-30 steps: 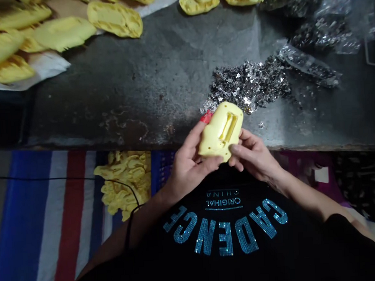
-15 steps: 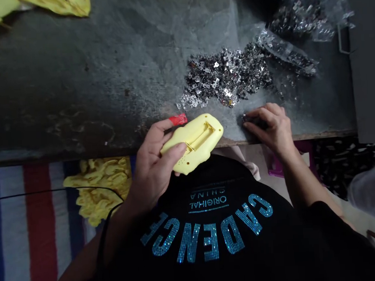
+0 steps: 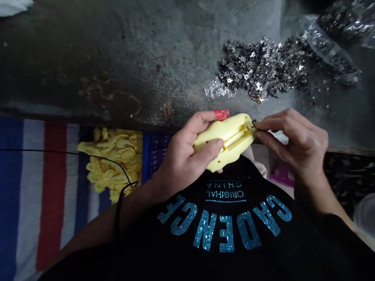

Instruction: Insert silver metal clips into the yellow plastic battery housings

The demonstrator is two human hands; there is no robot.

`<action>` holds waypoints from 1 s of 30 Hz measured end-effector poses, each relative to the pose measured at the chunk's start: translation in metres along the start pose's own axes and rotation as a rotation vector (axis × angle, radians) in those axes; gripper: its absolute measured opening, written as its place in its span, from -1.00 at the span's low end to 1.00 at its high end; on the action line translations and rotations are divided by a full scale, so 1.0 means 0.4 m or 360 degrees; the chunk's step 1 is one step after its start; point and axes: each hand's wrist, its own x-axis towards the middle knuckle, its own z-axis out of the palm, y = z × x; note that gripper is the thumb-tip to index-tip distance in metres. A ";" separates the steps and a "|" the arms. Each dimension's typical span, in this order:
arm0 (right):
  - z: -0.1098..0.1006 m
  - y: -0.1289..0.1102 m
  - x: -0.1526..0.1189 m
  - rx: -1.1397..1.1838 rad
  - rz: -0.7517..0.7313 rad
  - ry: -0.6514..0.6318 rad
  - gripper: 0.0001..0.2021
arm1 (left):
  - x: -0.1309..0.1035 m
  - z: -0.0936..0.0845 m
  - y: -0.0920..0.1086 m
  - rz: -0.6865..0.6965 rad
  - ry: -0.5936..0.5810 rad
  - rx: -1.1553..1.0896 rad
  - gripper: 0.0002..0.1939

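My left hand grips a yellow plastic shell with a long battery slot facing up. The thumb lies across the slot's near end, and a red wrap covers the tip of one finger. Between the thumb and fingertips of my right hand is a small metal contact piece. It is at the shell's right end, close to the slot; whether it touches the shell I cannot tell. Just beyond both hands lies a pile of small metal contact pieces on the dark worktable.
Clear plastic bags of metal pieces lie at the far right of the table. Below its edge at left, yellow plastic parts are heaped beside a blue basket and striped cloth. A black cord crosses near my left forearm.
My right hand has lifted from the tabletop and brought the metal piece to the shell's right end. My left hand still holds the shell, and the view has shifted left.
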 end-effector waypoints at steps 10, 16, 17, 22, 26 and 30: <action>-0.002 -0.033 0.010 -0.0264 -0.0173 -0.0081 -0.72 | -0.024 -0.005 0.008 0.0082 -0.0011 0.0160 -0.51; -0.001 -0.048 0.010 -0.0461 -0.0262 -0.0163 -0.65 | -0.025 -0.004 0.004 0.0139 0.0024 0.0179 -0.54; -0.001 -0.050 0.008 -0.0485 -0.0278 -0.0167 -0.63 | -0.025 -0.003 0.005 0.0143 0.0026 0.0180 -0.55; -0.001 -0.055 -0.007 -0.0497 -0.0198 -0.0138 -0.58 | -0.019 0.003 0.011 0.0116 0.0023 0.0111 -0.54; 0.000 -0.053 -0.023 -0.0472 -0.0134 -0.0016 -0.59 | -0.015 0.006 0.014 0.0083 0.0022 0.0076 -0.55; -0.002 -0.040 -0.018 -0.0323 0.0016 0.0020 -0.67 | -0.015 -0.002 0.009 0.0128 0.0006 0.0187 -0.55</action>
